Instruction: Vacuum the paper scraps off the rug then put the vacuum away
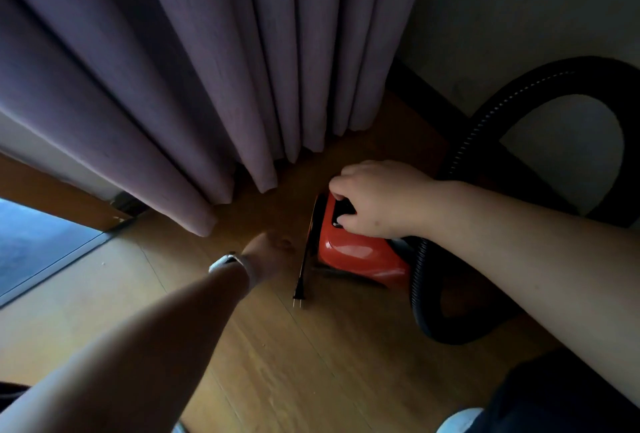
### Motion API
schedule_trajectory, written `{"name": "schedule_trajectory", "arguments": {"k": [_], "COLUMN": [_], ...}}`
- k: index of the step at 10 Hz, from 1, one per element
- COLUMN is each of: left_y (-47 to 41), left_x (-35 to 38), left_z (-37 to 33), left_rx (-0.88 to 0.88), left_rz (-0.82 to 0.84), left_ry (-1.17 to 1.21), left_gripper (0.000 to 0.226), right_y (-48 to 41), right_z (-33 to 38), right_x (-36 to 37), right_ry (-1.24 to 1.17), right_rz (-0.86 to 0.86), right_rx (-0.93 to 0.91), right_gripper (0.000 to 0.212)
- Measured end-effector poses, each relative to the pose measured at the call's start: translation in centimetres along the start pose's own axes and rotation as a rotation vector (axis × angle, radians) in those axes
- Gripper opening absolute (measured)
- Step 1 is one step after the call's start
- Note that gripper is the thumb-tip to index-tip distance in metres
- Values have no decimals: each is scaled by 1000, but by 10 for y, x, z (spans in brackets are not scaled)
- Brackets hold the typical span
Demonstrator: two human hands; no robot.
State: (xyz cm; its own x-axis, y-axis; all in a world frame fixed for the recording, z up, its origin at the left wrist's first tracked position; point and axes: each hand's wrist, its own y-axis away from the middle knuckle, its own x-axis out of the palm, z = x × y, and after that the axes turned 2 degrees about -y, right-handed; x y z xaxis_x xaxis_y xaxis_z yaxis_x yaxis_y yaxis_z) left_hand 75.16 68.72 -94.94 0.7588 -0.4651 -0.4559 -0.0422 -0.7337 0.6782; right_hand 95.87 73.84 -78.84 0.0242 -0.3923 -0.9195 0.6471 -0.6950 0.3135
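A small red canister vacuum (360,256) sits on the wooden floor near the curtain. My right hand (377,198) grips the black handle on its top. Its black ribbed hose (485,127) loops up along the wall and back down to the vacuum's right end. The black power cord with its two-pin plug (298,295) hangs from the vacuum's left end and lies on the floor. My left hand (273,252), with a watch on the wrist, hovers just left of the cord; its fingers are blurred and dim. No rug or paper scraps are in view.
Purple curtains (207,68) hang to the floor behind the vacuum. A grey wall with a dark skirting board (433,89) runs at the right. A window or sliding-door track (52,259) lies at the left. Bare wooden floor (294,363) stretches in front.
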Motion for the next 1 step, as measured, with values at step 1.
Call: {"name": "schedule_trajectory", "arguments": {"k": [1], "left_y": [3], "left_x": [-29], "left_z": [-24], "left_rx": [153], "left_rz": [-61], "left_ry": [-161], "left_gripper": [36], "right_y": [-1], "right_z": [1], "right_x": [-2], "right_ry": [3], "right_rz": [-30], "right_rx": [-16], "right_gripper": [23]}}
